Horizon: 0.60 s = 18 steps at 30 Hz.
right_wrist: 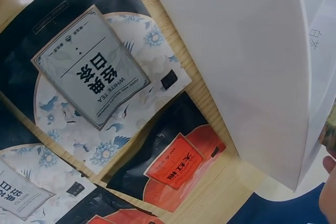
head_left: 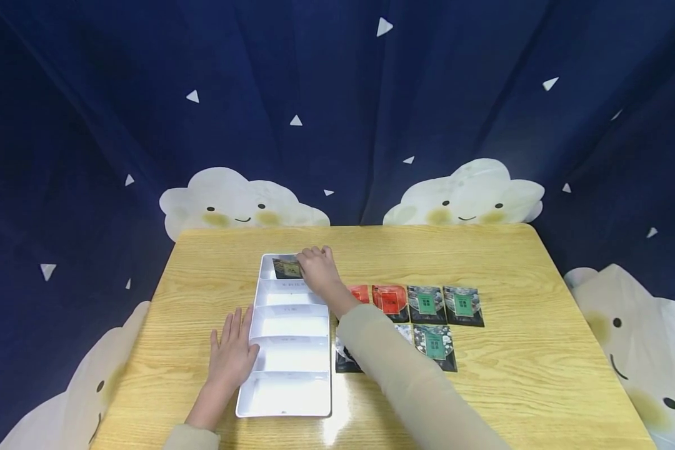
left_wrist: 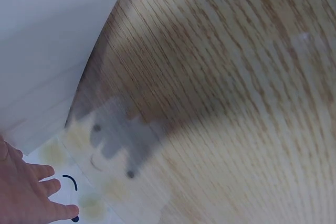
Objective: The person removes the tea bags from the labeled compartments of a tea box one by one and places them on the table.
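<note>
A long white divided tray [head_left: 284,395] lies lengthwise on the table. My right hand [head_left: 319,272] is over its far compartment and pinches the right end of a dark tea packet [head_left: 285,269] with a yellow-green label. In the right wrist view only a bit of that packet [right_wrist: 329,132] shows, beside the fingertips at the right edge. My left hand [head_left: 232,355] rests along the tray's left side, fingers straight, thumb at the rim. Those spread fingers also show low in the left wrist view, beside the white tray wall [left_wrist: 47,51].
Right of the tray lie red packets [head_left: 390,301], green-labelled packets [head_left: 427,304] and a white-flowered green packet [head_left: 434,345]. White tea packets [right_wrist: 92,72] are partly under my right sleeve [head_left: 407,375]. A dark blue curtain [head_left: 337,112] hangs behind the wooden table [head_left: 540,375].
</note>
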Available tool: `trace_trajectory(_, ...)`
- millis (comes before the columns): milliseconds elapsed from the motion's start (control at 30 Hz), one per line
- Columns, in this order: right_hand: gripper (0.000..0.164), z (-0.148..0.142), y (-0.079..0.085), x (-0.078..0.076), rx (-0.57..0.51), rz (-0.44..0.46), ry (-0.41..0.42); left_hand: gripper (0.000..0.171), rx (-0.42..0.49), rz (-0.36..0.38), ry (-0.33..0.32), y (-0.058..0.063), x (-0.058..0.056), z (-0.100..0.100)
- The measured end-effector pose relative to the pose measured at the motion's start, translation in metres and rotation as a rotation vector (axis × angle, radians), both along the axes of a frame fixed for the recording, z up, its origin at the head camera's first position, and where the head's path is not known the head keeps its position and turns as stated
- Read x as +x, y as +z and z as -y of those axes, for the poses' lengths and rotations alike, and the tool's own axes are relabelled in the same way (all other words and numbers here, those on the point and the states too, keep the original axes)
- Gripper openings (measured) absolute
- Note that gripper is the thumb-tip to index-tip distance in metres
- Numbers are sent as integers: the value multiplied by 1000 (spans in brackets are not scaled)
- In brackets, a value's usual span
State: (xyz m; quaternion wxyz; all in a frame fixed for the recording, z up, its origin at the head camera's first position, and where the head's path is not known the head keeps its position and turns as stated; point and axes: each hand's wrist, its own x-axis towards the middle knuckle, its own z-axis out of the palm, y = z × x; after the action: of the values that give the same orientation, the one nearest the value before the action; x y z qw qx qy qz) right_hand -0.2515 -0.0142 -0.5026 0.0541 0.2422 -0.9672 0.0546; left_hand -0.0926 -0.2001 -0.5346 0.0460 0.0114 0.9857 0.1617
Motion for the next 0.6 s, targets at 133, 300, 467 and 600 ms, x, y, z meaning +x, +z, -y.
trace_trajectory(133, 22, -3, 4, 2, -22, -51, 40, 68, 5, -3, 3, 1, 0, 1)
trace_trajectory(300, 20, -13, 11, 7, -101, -145, 54, 69, 9, 12, 4, 2, 1, 0)
trace_trajectory(467, 16, -29, 16, 12, -298, -275, 40, 69, 12, 14, 4, 1, 1, -1)
trace_trajectory(600, 15, -46, 20, 16, -468, -360, 54, 69, 8, 9, 9, 1, 1, -1)
